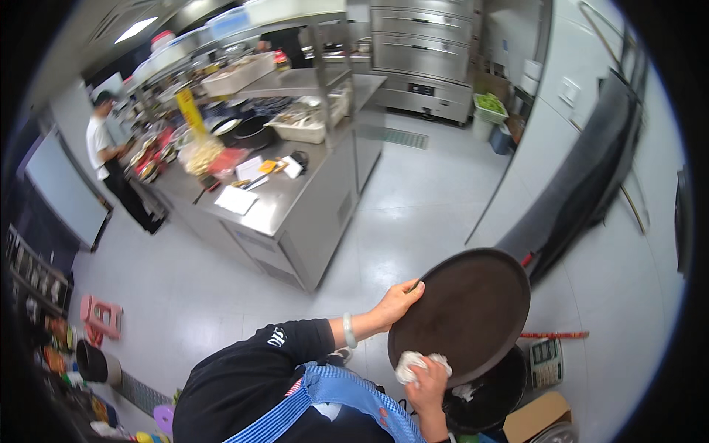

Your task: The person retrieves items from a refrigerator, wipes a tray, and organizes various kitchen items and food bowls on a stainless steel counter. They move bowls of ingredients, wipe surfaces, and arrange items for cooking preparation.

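Note:
A large round dark tray or shallow pan [465, 313] is held up on edge before me, its inner face turned towards me. My left hand [400, 303] grips its upper left rim, with the thumb on the near face. My right hand [427, 387] presses a crumpled white cloth [412, 366] against the tray's lower left rim. Below the tray is a black wok-like pan [493, 396] with something pale inside, partly hidden by the tray.
A steel counter [277, 205] with food bags and containers stands ahead. One person [105, 144] stands by its left end. Digital scales [545, 362] and a cardboard box [537, 415] lie at lower right. Dark cloths hang on the right wall. A pink stool [101, 317] stands left.

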Available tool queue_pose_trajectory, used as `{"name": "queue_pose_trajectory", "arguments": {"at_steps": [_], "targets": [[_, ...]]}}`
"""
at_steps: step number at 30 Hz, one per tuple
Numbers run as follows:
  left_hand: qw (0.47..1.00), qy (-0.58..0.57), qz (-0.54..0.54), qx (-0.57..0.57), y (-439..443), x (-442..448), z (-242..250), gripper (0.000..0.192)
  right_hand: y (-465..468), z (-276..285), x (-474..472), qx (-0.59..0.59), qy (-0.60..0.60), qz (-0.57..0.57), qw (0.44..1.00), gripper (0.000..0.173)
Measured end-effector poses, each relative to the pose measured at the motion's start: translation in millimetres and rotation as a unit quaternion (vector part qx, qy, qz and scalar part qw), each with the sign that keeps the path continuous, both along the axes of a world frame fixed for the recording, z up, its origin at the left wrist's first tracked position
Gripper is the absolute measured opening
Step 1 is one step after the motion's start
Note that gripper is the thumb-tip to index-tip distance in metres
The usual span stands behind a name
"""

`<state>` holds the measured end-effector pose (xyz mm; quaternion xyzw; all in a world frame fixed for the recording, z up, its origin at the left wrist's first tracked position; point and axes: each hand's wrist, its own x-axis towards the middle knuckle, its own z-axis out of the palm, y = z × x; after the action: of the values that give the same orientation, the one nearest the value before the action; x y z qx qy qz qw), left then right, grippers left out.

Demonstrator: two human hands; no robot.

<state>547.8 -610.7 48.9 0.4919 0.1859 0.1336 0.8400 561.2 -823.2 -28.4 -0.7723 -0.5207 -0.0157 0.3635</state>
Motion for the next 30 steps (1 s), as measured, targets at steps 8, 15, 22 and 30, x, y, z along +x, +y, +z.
{"name": "queue_pose_trajectory", "arguments": {"at_steps": [8,15,22,30], "targets": [[0.983,-0.061,0.148,0.091,83,-86,6,0.041,-66,-42,67,0.192,0.529,-0.257,0.786,0.035],[0.941,0.029,0.331,0.065,186,-230,-17,0.027,76,-51,32,-0.003,0.221,-0.252,0.942,0.026],[0.875,0.015,0.484,0.003,251,-400,-5,0.043,295,9,-15,0.095,0.470,-0.005,0.877,0.032],[0.754,-0.101,0.649,-0.022,256,-519,-9,0.046,508,40,-60,0.062,0.279,0.095,0.954,0.031]]}}
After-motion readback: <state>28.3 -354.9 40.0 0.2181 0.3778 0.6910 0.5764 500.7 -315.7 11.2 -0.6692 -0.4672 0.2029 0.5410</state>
